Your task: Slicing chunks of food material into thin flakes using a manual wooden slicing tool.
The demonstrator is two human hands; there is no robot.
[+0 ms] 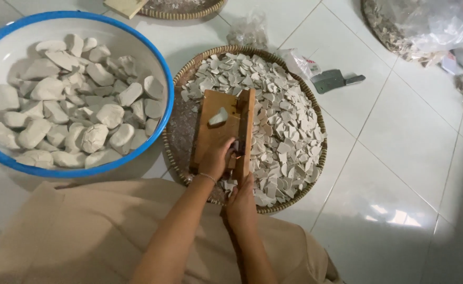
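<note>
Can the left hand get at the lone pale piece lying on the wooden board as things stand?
Probably yes. The left hand rests on the near end of the wooden board, and the pale piece lies just beyond it on bare wood, with nothing between them.

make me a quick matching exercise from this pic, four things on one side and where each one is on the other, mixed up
Things:
1. pale lumps
2. flat slices
3. cleaver
4. wooden slicer board

Places:
A. on the bare floor tiles, right of the woven tray
B. piled in the blue-rimmed basin
C. spread over the woven tray
D. on the tray, under the left hand and right hand

Pairs: 1-B, 2-C, 3-A, 4-D
</note>
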